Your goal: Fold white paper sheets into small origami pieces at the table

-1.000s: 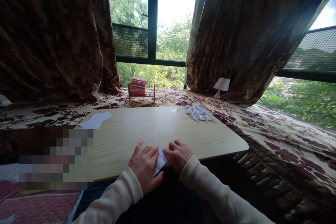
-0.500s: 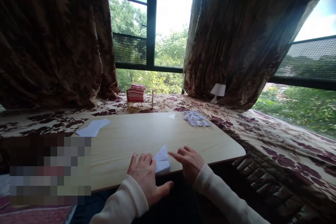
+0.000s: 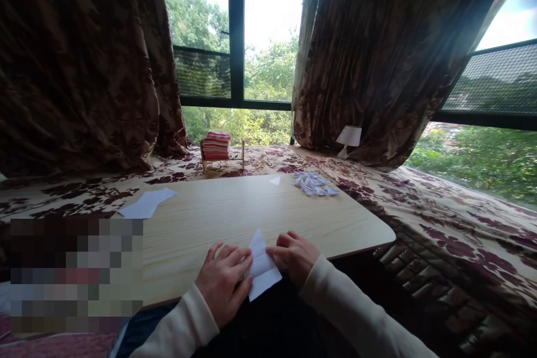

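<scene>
A partly folded white sheet of paper (image 3: pixel 260 264) lies at the table's near edge, its pointed tip facing away from me and a creased lower flap opened out over the edge. My left hand (image 3: pixel 224 279) holds it on the left, with bent fingers on its side and the thumb at the lower flap. From the right, my right hand (image 3: pixel 296 257) presses its index finger on the paper's edge while the other fingers curl in; its thumb is hidden.
Folded paper pieces (image 3: pixel 314 183) cluster at the table's far right, near a small paper triangle (image 3: pixel 274 180). Loose paper sheets (image 3: pixel 149 203) lie at the left. Beyond the wooden table (image 3: pixel 201 218) stand striped folded cloths (image 3: pixel 216 145) on a small rack and a lamp (image 3: pixel 349 136).
The paper's lower flap has opened downward toward me. My left thumb has moved in to the paper, and my right index finger has come onto its right edge.
</scene>
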Available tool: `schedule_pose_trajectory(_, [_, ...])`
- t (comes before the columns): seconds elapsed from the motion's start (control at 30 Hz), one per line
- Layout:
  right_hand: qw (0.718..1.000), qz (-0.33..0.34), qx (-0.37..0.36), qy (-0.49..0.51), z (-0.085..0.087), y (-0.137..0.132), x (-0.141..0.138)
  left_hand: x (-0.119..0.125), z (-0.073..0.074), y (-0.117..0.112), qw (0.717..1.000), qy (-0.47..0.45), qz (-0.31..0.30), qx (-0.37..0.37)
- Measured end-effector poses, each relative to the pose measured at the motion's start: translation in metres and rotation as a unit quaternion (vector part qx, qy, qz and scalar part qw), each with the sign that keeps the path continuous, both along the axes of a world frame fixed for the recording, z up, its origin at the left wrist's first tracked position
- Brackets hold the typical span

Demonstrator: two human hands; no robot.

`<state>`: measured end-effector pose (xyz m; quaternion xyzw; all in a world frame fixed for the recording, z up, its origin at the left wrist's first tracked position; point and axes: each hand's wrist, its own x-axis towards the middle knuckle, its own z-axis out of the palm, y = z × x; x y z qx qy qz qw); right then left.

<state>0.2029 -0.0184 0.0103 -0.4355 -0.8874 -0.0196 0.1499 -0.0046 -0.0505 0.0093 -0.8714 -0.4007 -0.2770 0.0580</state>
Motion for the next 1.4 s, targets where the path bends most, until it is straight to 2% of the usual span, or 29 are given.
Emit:
schedule_pose_trajectory(0.1, [0.999, -0.018, -0.021, 0.023, 0.005, 0.005, 0.005, -0.001, -0.005, 0.000, 1.000, 0.000, 0.004, 0.005])
schedule_pose_trajectory(0.23, [0.999, -0.009, -0.031, 0.044, 0.009, 0.007, 0.004, -0.002, -0.006, 0.001, 1.000, -0.007, 0.001, -0.005])
schedule_pose_trajectory(0.4, [0.994, -0.061, -0.048, 0.081, 0.006, 0.005, -0.004, -0.003, -0.008, 0.003, 1.000, -0.022, -0.011, -0.015])
schedule_pose_trajectory(0.63, [0.991, -0.062, -0.052, 0.108, 0.003, 0.001, -0.008, -0.004, -0.012, 0.004, 0.999, -0.039, -0.005, -0.009])
schedule_pose_trajectory(0.8, [0.981, -0.089, -0.073, 0.158, 0.003, 0.008, -0.014, -0.003, -0.012, 0.003, 0.999, -0.035, 0.005, 0.001])
schedule_pose_trajectory(0.93, [0.977, -0.083, -0.079, 0.180, 0.002, 0.012, -0.017, -0.003, -0.011, 0.003, 0.999, -0.037, 0.004, 0.009])
schedule_pose_trajectory(1.23, [0.988, -0.033, -0.044, 0.142, 0.006, 0.009, -0.017, -0.002, -0.011, 0.003, 0.999, -0.034, 0.005, 0.009])
schedule_pose_trajectory(1.4, [0.993, -0.043, -0.024, 0.105, 0.012, 0.010, -0.016, -0.002, -0.009, 0.002, 1.000, -0.031, 0.004, 0.004])
